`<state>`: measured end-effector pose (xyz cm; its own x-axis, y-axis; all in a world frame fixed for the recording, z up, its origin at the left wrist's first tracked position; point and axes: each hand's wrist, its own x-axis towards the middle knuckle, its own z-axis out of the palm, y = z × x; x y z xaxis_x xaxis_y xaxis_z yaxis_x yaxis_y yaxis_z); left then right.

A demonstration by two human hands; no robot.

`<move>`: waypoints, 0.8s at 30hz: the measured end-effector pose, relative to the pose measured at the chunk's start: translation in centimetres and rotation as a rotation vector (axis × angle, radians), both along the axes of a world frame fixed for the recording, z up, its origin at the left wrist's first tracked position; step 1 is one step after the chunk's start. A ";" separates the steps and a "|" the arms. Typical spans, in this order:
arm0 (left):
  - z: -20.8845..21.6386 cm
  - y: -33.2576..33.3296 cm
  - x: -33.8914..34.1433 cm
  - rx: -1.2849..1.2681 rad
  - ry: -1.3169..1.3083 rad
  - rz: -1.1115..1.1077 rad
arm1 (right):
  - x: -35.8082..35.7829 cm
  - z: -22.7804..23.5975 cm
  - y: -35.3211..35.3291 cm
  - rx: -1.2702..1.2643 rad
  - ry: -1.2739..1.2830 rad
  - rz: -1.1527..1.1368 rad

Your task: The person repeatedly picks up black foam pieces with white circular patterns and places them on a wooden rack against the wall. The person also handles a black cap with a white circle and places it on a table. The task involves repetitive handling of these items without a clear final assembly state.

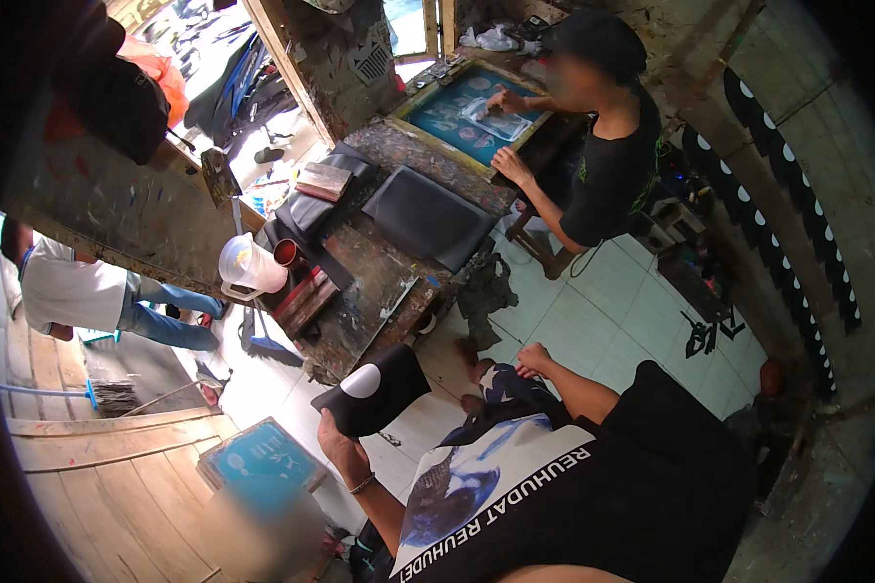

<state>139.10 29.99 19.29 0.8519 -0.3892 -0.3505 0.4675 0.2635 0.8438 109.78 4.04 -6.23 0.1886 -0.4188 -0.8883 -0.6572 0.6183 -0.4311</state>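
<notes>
My left hand (338, 445) grips a black flat piece (387, 400) with a white circle printed on it, held by its lower left edge. It looks like a sheet of leather-like material, slightly bent, beside the near end of the paint-stained workbench (360, 321). A band circles my left wrist. Over my lap, on the right, my right hand (532, 360) is held with fingers curled in; nothing shows in it, and it is apart from the black piece.
A co-worker (608, 146) wipes a blue printing screen (437, 117) on the bench. Near it lie a black padded sheet (428, 216), a white pitcher (253, 264) and a squeegee (306, 301). Another screen (262, 455) stands lower left. Printed black pieces (749, 209) hang right. Someone (78, 287) stands left.
</notes>
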 end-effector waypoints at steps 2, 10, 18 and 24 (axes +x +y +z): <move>0.6 -1.1 0.7 0.027 -0.016 0.000 | -0.5 -0.4 -0.8 -0.003 0.068 -0.006; 3.1 -6.3 5.5 0.009 -0.077 -0.014 | 4.9 0.8 -5.8 -0.005 0.028 -0.064; 5.4 -10.6 8.0 0.065 -0.123 0.104 | 11.3 1.0 -13.1 -0.057 -0.039 0.086; 5.6 -11.4 8.1 0.073 -0.144 0.117 | 12.9 0.7 -15.2 -0.036 -0.014 0.082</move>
